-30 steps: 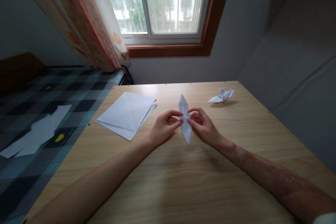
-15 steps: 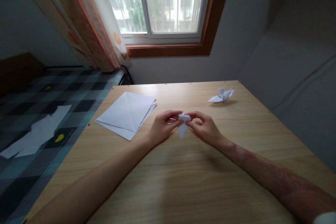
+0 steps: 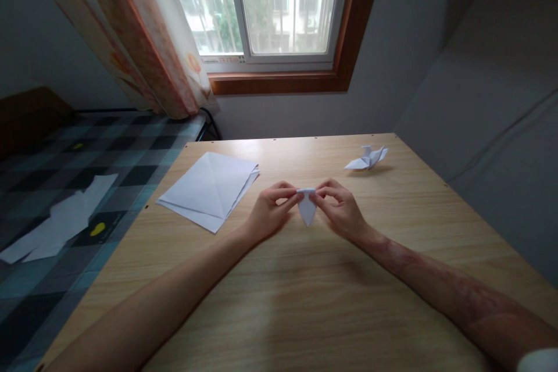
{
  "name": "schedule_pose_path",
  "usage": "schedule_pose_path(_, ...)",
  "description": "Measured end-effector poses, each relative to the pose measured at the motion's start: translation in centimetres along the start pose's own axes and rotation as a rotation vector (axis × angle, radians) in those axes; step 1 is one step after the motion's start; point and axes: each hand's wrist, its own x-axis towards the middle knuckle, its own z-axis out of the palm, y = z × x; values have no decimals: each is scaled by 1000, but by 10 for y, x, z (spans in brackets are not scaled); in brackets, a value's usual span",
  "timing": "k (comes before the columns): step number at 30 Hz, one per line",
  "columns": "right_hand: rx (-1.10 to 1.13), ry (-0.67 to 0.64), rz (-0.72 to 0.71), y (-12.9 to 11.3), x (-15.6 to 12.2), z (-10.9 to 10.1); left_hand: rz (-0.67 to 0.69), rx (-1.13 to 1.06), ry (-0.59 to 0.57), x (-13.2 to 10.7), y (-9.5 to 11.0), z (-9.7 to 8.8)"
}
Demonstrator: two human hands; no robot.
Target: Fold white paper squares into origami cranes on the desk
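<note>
A small white folded paper piece (image 3: 307, 207) hangs point-down just above the wooden table (image 3: 305, 302), pinched from both sides at its top fold. My left hand (image 3: 271, 210) grips its left edge with thumb and fingers pressed together. My right hand (image 3: 340, 207) pinches the right edge the same way. A finished white paper bird (image 3: 367, 159) sits on the table at the far right, apart from my hands.
A stack of white folded sheets (image 3: 209, 188) lies on the table to the left. Beyond the table's left edge is a checked bedspread (image 3: 52, 186) with loose white paper (image 3: 56, 225). A window and curtain stand behind; a grey wall closes the right side.
The tall upper point of the paper piece has been folded down over the lower one, so the piece is now a short downward triangle. Both hands stayed in place.
</note>
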Motion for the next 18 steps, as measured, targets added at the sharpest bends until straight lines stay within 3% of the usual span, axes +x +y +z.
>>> schedule_pose_path(7,-34,-133,47,1,-5,1,-129,-143,-46,0,3,1)
schedule_pose_path(12,44,-117,94,0,-5,1,-255,-273,-29,-1,1,6)
schedule_pose_path(18,179,-88,259,10,-6,7,-290,-277,79,0,-8,6)
